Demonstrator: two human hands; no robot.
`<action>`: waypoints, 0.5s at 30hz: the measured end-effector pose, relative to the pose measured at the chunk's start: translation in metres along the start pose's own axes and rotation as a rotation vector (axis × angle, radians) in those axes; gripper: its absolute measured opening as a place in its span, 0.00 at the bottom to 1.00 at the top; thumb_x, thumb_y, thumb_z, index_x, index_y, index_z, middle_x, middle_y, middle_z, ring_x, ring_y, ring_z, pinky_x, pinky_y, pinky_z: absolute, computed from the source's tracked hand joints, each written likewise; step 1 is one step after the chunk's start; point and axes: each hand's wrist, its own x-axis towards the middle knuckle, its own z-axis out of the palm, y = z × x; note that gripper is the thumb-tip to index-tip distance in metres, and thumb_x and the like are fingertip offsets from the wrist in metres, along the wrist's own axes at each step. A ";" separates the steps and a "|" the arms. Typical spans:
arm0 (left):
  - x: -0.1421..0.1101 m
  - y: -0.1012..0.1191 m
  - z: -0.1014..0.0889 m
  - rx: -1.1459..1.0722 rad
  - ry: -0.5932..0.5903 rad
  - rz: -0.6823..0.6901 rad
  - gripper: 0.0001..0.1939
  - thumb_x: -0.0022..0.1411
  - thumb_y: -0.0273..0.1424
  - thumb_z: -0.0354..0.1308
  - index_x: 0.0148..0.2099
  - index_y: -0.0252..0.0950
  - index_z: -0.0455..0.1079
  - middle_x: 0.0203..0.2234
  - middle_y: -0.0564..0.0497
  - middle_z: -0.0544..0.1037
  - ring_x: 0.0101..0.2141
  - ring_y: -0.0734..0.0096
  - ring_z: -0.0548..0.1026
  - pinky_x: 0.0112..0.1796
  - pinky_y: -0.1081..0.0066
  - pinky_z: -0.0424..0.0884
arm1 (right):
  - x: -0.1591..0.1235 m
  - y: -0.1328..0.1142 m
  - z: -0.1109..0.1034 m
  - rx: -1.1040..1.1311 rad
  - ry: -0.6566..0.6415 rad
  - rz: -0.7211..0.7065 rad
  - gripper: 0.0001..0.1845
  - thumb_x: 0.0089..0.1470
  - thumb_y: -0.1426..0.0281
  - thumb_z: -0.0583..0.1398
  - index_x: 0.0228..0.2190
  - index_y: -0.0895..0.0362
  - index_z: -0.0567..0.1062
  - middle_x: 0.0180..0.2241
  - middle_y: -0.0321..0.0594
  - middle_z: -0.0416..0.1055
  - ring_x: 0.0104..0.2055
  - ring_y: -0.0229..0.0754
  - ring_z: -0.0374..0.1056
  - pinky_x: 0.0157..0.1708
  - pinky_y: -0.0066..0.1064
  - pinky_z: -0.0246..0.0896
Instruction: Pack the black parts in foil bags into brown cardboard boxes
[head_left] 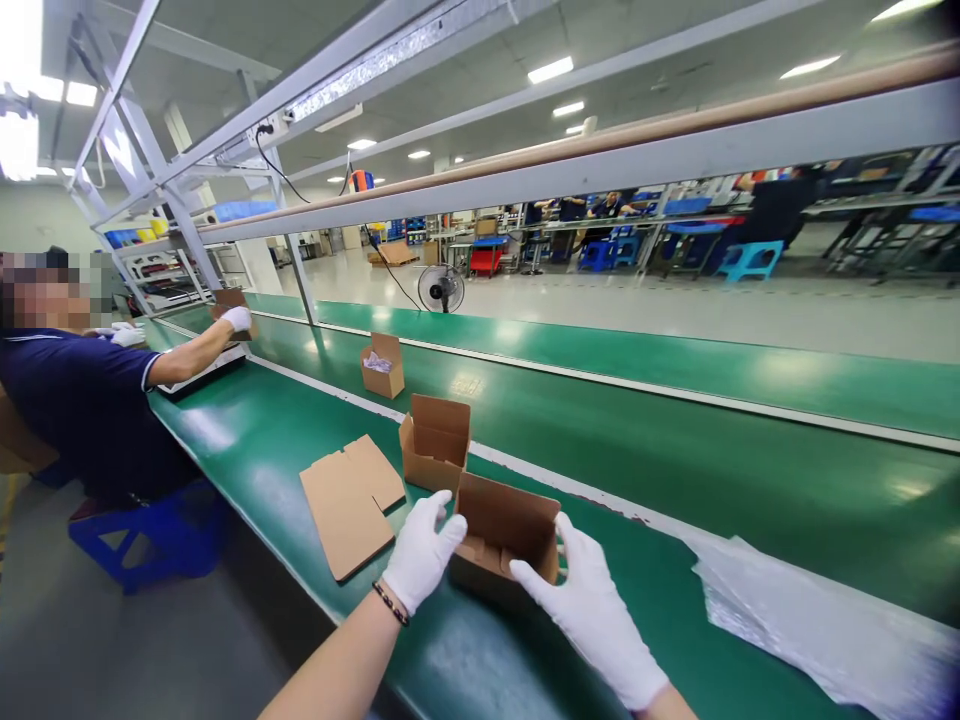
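Observation:
An open brown cardboard box stands on the green work surface in front of me, its back flap raised. My right hand, in a white glove, grips the box's right wall, with the thumb on the near side and the fingers around the outer edge. Beside the left wall is my left hand, also gloved; its fingers and thumb are apart, and the thumb tip is at the box edge. Just behind stands a second open cardboard box. Flat folded cardboard lies to the left.
Clear plastic bags lie at the right. On the conveyor belt stands a small open box with wrapped contents. A co-worker at the left holds a cardboard box. A metal frame rail crosses above.

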 end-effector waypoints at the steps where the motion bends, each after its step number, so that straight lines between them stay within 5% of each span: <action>1: 0.001 0.000 0.000 0.026 0.003 0.032 0.27 0.54 0.47 0.64 0.52 0.38 0.71 0.46 0.42 0.76 0.51 0.50 0.71 0.55 0.56 0.63 | 0.005 -0.002 -0.001 -0.014 -0.010 0.001 0.47 0.48 0.44 0.58 0.61 0.60 0.59 0.58 0.57 0.63 0.59 0.60 0.62 0.58 0.52 0.57; 6: 0.015 -0.013 0.004 0.012 0.052 -0.017 0.19 0.61 0.48 0.54 0.38 0.38 0.74 0.32 0.42 0.77 0.40 0.50 0.76 0.46 0.52 0.70 | 0.030 0.006 -0.006 0.129 -0.050 0.043 0.32 0.55 0.48 0.48 0.47 0.59 0.72 0.52 0.53 0.72 0.55 0.59 0.66 0.58 0.52 0.57; 10: 0.014 -0.026 -0.006 -0.005 0.070 -0.022 0.25 0.64 0.51 0.48 0.42 0.36 0.73 0.34 0.41 0.78 0.37 0.50 0.78 0.42 0.50 0.74 | 0.047 0.023 -0.007 0.299 0.002 0.102 0.34 0.52 0.46 0.50 0.46 0.59 0.73 0.53 0.52 0.71 0.56 0.58 0.65 0.54 0.49 0.63; 13: 0.008 -0.033 -0.033 0.058 0.135 0.033 0.24 0.57 0.50 0.58 0.47 0.37 0.73 0.49 0.40 0.75 0.55 0.46 0.68 0.59 0.49 0.59 | 0.048 0.013 -0.018 0.228 0.118 0.116 0.42 0.51 0.42 0.50 0.53 0.62 0.69 0.52 0.54 0.70 0.56 0.61 0.64 0.55 0.53 0.60; 15: 0.006 -0.042 -0.061 0.167 0.279 0.040 0.28 0.48 0.45 0.68 0.49 0.39 0.72 0.61 0.40 0.64 0.66 0.44 0.47 0.65 0.50 0.39 | 0.038 -0.004 -0.026 0.142 0.252 0.085 0.48 0.50 0.41 0.51 0.59 0.65 0.63 0.48 0.55 0.71 0.50 0.62 0.68 0.52 0.55 0.62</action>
